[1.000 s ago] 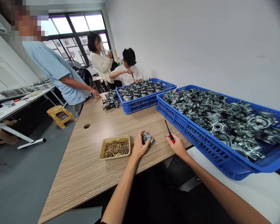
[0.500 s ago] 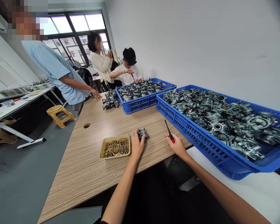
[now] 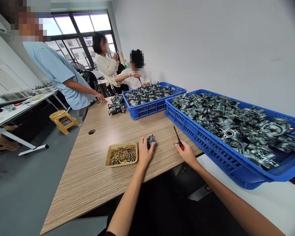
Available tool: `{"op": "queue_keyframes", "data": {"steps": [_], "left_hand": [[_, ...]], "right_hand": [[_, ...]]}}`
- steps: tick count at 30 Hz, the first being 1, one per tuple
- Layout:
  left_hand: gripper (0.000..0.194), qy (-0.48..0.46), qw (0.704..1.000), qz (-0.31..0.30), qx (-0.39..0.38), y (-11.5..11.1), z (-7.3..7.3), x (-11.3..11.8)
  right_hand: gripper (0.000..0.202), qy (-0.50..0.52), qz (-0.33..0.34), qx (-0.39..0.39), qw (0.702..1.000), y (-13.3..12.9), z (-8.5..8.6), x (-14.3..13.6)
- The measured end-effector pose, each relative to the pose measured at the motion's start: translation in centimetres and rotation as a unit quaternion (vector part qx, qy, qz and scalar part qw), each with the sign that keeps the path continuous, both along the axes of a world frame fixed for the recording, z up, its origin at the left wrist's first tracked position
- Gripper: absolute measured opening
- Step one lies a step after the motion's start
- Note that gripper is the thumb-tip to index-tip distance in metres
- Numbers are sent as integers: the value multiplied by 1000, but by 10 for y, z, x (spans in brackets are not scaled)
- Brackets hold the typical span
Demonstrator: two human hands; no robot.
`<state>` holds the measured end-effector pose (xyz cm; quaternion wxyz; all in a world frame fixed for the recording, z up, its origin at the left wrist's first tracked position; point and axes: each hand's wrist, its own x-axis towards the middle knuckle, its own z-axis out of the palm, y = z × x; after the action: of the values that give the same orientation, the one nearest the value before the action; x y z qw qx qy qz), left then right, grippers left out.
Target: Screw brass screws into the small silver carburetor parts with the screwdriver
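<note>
My left hand (image 3: 145, 151) is closed round a small grey metal carburetor (image 3: 151, 141) on the wood-grain table (image 3: 93, 177); the fingers hide part of it. In my right hand (image 3: 186, 153) is a screwdriver (image 3: 179, 139) with a red and black handle, its dark shaft tilted up and to the left, apart from the carburetor. Just left of my left hand stands a beige tub (image 3: 108, 164) holding many small brass parts (image 3: 123, 155).
A blue crate (image 3: 201, 139) heaped with carburetors stands at the right. Behind it sits a second blue crate (image 3: 147, 112), with more carburetors (image 3: 116, 105) beside it. Three people are around the far end; one hand (image 3: 100, 97) touches the table. A yellow stool (image 3: 61, 116) stands left.
The carburetor has turned slightly in my left hand, and the fingers have shifted a little. My right hand and the screwdriver stay in place.
</note>
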<state>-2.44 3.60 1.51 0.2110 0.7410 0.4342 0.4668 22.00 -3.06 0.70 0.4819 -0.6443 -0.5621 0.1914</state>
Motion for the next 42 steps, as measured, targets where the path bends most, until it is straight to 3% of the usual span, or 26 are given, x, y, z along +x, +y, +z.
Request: {"op": "queue_keyframes", "data": {"steps": [5, 11, 19, 23, 27, 30, 34, 38, 42], "left_hand": [[36, -2, 1000, 8, 6, 2, -4, -1], [56, 3, 1000, 10, 6, 1, -9, -3], [62, 18, 999, 24, 15, 3, -6, -2], [67, 81, 995, 4, 64, -10, 5, 1], [60, 140, 986, -39, 88, -35, 31, -5], [46, 158, 983, -42, 83, -41, 56, -31], [37, 201, 978, 9, 54, -18, 78, -94], [27, 280, 959, -5, -39, 10, 80, -161], [23, 347, 930, -53, -112, 17, 72, -200]], "right_hand": [[34, -6, 7, -7, 1000, -1, 3, 0], [34, -15, 8, -6, 1000, -1, 4, 0], [34, -4, 9, -13, 1000, 3, -7, 4], [36, -9, 9, -5, 1000, 6, -10, 6], [37, -14, 17, -8, 1000, 6, -9, 7], [38, -16, 18, -8, 1000, 6, -10, 8], [39, -15, 19, -15, 1000, 7, -13, 8], [41, -1, 17, -12, 1000, 9, -17, 9], [41, -16, 19, -6, 1000, 9, -15, 9]]}}
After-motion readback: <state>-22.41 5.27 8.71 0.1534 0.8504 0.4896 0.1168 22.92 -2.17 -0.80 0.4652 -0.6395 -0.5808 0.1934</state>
